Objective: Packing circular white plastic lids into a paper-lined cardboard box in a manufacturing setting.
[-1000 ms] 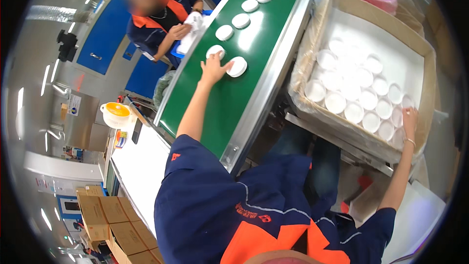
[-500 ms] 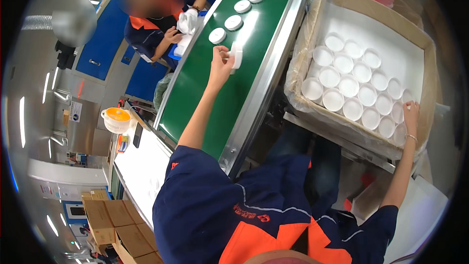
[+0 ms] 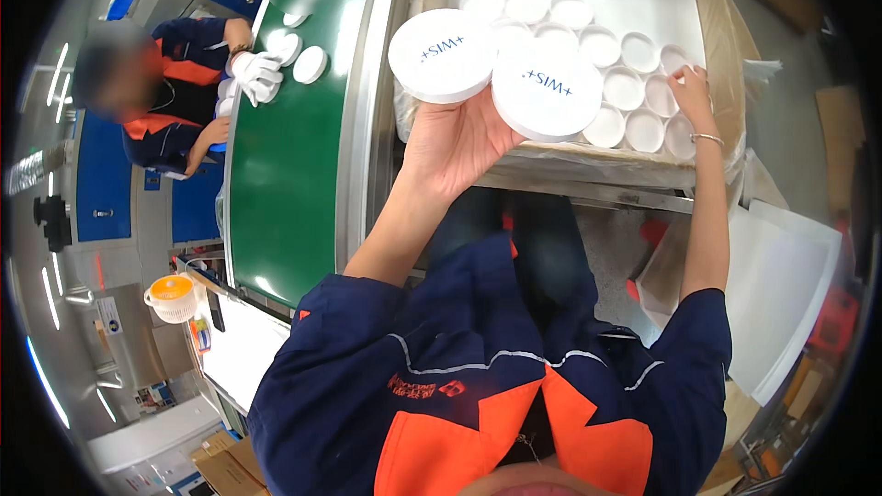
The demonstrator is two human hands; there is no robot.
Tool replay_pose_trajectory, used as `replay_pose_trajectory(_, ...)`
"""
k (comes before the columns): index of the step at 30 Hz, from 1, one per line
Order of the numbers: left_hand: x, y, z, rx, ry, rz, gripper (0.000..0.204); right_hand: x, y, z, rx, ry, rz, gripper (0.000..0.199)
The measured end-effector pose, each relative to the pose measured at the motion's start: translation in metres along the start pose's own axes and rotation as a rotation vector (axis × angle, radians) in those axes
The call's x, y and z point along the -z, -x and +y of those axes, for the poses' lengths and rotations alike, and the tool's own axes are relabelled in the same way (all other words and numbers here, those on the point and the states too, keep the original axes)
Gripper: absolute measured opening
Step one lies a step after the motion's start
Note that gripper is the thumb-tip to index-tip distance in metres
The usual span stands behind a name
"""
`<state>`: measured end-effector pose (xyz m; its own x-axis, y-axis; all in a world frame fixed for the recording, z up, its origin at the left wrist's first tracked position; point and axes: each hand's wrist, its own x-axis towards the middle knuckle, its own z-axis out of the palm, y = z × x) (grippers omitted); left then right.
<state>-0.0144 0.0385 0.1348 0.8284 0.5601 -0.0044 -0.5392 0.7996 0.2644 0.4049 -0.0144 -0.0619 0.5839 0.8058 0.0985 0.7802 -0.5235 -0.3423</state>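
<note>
My left hand (image 3: 455, 152) is raised palm up over the left edge of the cardboard box (image 3: 588, 165). It holds two white round lids (image 3: 443, 55) (image 3: 548, 92) side by side, their flat printed faces toward me. My right hand (image 3: 691, 92) reaches into the right side of the box, fingertips on one of the several white lids (image 3: 625, 87) that lie open side up in rows. A clear plastic liner lines the box.
A green conveyor belt (image 3: 294, 174) runs along my left with a few white lids on it (image 3: 310, 64). A co-worker in white gloves (image 3: 257, 73) handles lids at its far side. An orange-topped white container (image 3: 172, 298) stands lower left; white sheets (image 3: 781, 294) lie at right.
My left hand has left the green belt and swung right and up to the box, now holding two lids. My right hand stays at the box's right side.
</note>
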Motion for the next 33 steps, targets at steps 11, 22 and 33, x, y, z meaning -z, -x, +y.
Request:
replay_pose_trajectory(11, -0.006, -0.051, -0.042, 0.122, 0.145, -0.022, 0.047, 0.021, 0.015, -0.024, -0.062, -0.054, -0.097, 0.032)
replay_pose_trajectory(22, 0.001, -0.115, -0.069, 0.146, 0.066, -0.081, 0.047, 0.023, 0.028, -0.035, 0.018, -0.111, -0.049, 0.036)
replay_pose_trajectory(33, 0.122, -0.349, -0.105, -0.476, -2.447, 0.080, 0.019, 0.032, 0.027, -0.050, 0.079, -0.174, -0.048, 0.032)
